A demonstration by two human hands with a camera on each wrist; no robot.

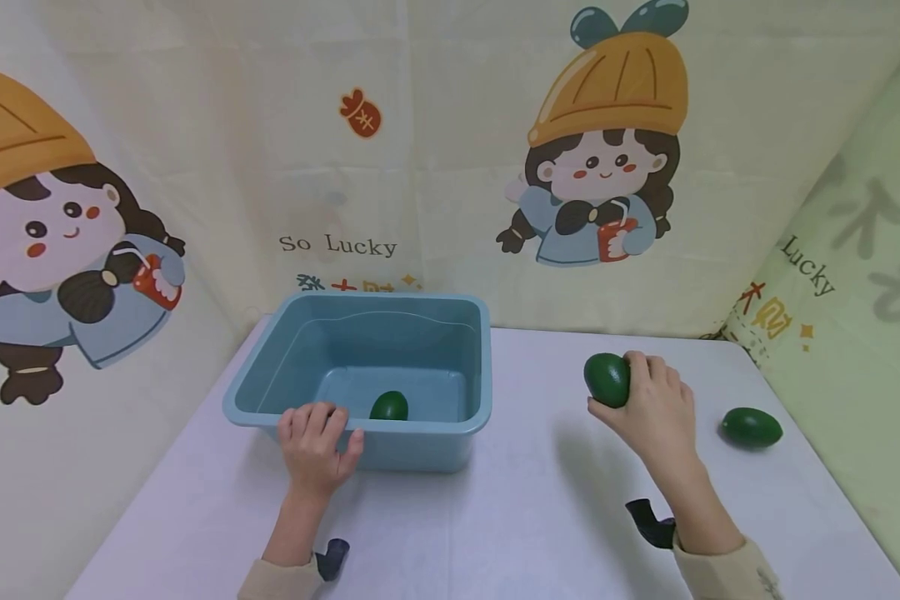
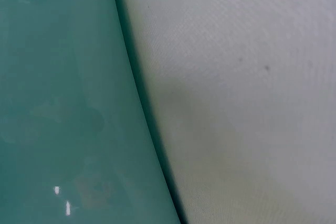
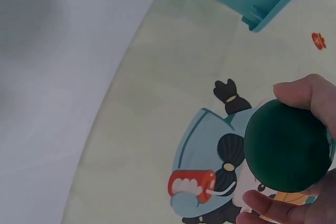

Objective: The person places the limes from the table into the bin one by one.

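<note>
A glossy, dark-green oval fruit (image 1: pixel 606 380) with a smooth-looking, highlighted skin is held above the table, right of the bin, its thumb-and-finger grip coming from the right hand (image 1: pixel 656 412) — fingers parted just to the fruit's width. The left hand (image 1: pixel 317 446) bends its fingers over the near rim of a blue-grey rectangular plastic bin (image 1: pixel 420 450). One matching green fruit (image 1: pixel 390 407) lies inside; another oval green fruit (image 1: pixel 752 428) lies right of the right hand. The pale lavender-white table (image 1: pixel 510 517) meets cream cloth walls (image 1: pixel 450 167) — printed with cartoon figures and lettering.
</note>
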